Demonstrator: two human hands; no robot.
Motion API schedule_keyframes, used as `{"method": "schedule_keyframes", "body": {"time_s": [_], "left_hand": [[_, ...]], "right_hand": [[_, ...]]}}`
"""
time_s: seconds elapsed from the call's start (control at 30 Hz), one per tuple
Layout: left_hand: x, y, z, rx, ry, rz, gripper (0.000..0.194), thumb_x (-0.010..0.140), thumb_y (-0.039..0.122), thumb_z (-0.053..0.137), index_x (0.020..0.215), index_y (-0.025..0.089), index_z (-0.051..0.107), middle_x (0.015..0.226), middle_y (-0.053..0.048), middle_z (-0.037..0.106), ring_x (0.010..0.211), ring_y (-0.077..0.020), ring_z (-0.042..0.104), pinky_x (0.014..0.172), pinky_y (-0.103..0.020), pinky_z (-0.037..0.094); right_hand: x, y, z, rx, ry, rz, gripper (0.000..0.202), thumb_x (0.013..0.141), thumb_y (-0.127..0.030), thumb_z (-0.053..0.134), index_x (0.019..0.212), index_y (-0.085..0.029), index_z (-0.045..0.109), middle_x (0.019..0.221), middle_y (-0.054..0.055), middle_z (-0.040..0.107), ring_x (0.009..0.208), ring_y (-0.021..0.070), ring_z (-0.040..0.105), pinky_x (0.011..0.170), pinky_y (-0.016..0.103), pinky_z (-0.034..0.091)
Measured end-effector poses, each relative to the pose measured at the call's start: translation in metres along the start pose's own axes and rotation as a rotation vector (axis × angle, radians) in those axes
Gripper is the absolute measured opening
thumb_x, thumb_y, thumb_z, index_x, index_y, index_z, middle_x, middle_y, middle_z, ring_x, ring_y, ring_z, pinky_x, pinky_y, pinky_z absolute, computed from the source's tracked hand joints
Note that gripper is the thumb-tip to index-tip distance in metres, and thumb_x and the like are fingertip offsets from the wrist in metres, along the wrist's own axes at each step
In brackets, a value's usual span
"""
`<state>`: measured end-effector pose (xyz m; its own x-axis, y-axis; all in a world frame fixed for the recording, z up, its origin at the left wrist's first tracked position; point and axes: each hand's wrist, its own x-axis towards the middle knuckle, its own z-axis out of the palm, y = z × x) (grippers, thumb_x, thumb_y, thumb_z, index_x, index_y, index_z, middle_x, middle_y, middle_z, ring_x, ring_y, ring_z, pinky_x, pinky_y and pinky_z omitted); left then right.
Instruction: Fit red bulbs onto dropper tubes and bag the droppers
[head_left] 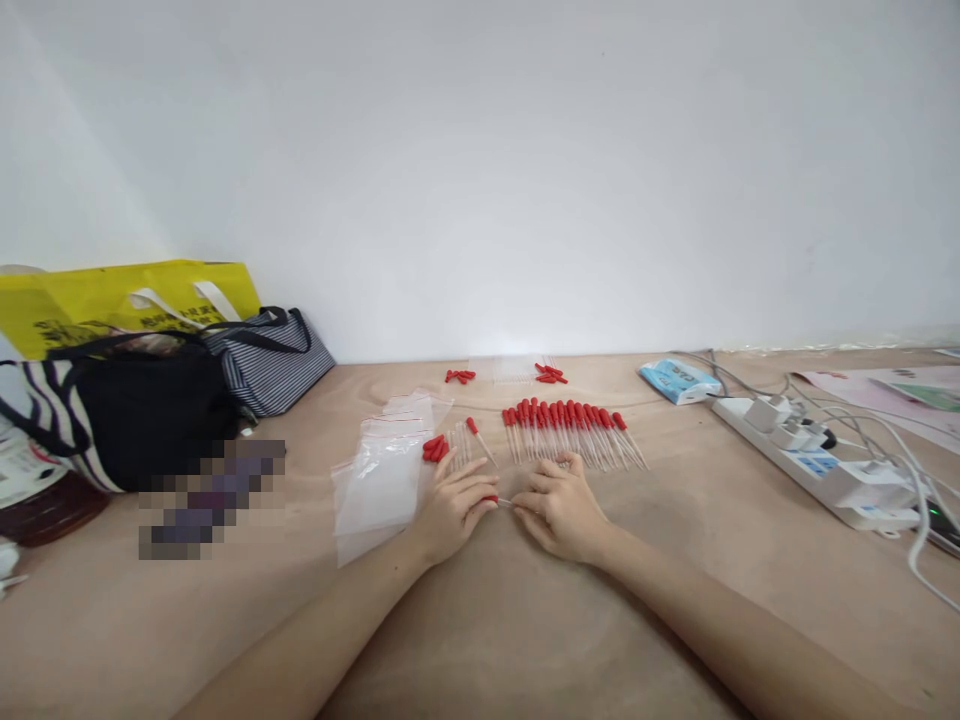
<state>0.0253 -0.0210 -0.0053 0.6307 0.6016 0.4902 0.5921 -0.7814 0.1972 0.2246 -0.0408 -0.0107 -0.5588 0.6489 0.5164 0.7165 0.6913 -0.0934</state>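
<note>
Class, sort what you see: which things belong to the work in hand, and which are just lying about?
Belong: dropper between left hand and right hand; row of droppers; loose red bulbs; clear tubes; probably clear bags.

Lying about, apparently: yellow bag; black bag; striped bag; blue packet; power strip.

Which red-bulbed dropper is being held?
The dropper with left fingers at its red bulb and right fingers at its clear tube. The lone dropper and the grouped droppers lie on the table, unheld.
</note>
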Motion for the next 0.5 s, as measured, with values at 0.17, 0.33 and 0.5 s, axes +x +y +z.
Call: {"method": "schedule_keyframes", "body": {"time_s": [0.17, 0.33, 0.5], "left_hand": [[-0.002, -0.012, -0.006, 0.174, 0.169, -0.226, 0.029, 0.077, 0.032, 0.052, 0.104, 0.022, 0.054, 0.109, -0.008, 0.059, 0.105, -0.0256, 0.049, 0.089, -0.043, 0.034], [-0.007, -0.032, -0.009, 0.208, 0.18, -0.405, 0.023, 0.073, 0.023, 0.055, 0.096, 0.02, 0.053, 0.101, -0.007, 0.058, 0.095, -0.0259, 0.051, 0.081, -0.041, 0.04], [-0.01, -0.046, -0.006, 0.194, 0.203, -0.447, 0.031, 0.069, 0.022, 0.059, 0.099, 0.019, 0.052, 0.098, -0.007, 0.056, 0.093, -0.0249, 0.051, 0.082, -0.039, 0.042]], "right_hand": [[0.01, 0.011, 0.005, 0.026, 0.06, 0.3, 0.017, 0.079, -0.025, 0.047, 0.076, -0.023, 0.064, 0.066, 0.001, 0.062, 0.071, 0.0154, 0.047, 0.068, 0.032, 0.019], [0.041, 0.024, 0.02, -0.024, 0.144, 0.635, 0.017, 0.074, -0.023, 0.049, 0.087, -0.019, 0.06, 0.064, 0.001, 0.063, 0.075, 0.0183, 0.051, 0.069, 0.032, 0.02], [0.068, 0.026, 0.034, -0.139, 0.072, 0.719, 0.016, 0.076, -0.024, 0.044, 0.081, -0.018, 0.058, 0.071, 0.005, 0.064, 0.076, 0.0202, 0.053, 0.07, 0.034, 0.019]]}}
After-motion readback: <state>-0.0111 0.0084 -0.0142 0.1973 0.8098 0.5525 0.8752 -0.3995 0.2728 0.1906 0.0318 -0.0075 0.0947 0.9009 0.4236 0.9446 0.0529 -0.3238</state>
